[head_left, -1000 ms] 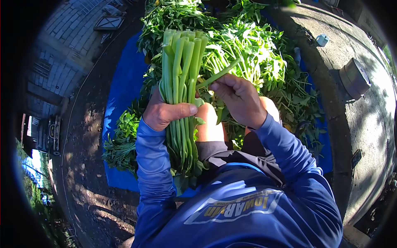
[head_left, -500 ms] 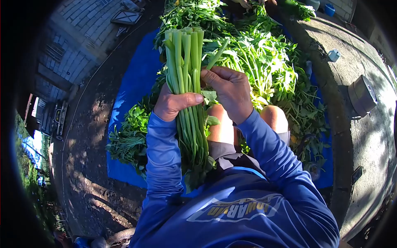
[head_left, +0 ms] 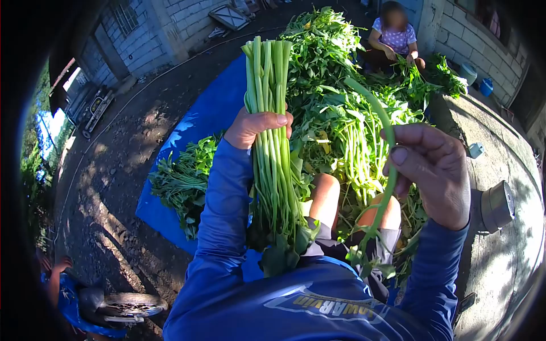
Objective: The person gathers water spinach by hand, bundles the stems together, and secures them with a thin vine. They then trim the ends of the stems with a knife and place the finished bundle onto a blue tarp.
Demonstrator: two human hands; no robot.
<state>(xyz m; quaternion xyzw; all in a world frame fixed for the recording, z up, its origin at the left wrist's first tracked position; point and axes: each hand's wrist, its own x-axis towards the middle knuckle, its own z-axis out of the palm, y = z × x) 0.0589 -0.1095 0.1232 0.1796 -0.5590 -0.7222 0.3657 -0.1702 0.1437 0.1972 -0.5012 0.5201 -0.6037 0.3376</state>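
Note:
My left hand (head_left: 261, 123) is wrapped round a thick bundle of long green water spinach stems (head_left: 272, 79), cut ends up and leaves hanging down near my lap. To the right, my right hand (head_left: 435, 170) pinches a single water spinach stem (head_left: 384, 190) between thumb and fingers. That stem curves from a blunt top end down to a few leaves by my knee. Beyond my knees lies a large heap of loose leafy greens (head_left: 355, 133). A smaller pile of the greens (head_left: 185, 179) rests left of my left forearm.
A blue tarp (head_left: 202, 108) lies under the greens. At the back right a person (head_left: 394, 40) sits handling greens. A round grey metal object (head_left: 497, 206) stands on the concrete ledge (head_left: 506, 273) at right. A wheel (head_left: 133, 305) and another person's arm (head_left: 55, 278) show at lower left.
My right hand has moved away from the bundle to the right, with one stem in it. My left hand still grips the bundle. The view has tilted up, bringing the seated person into sight.

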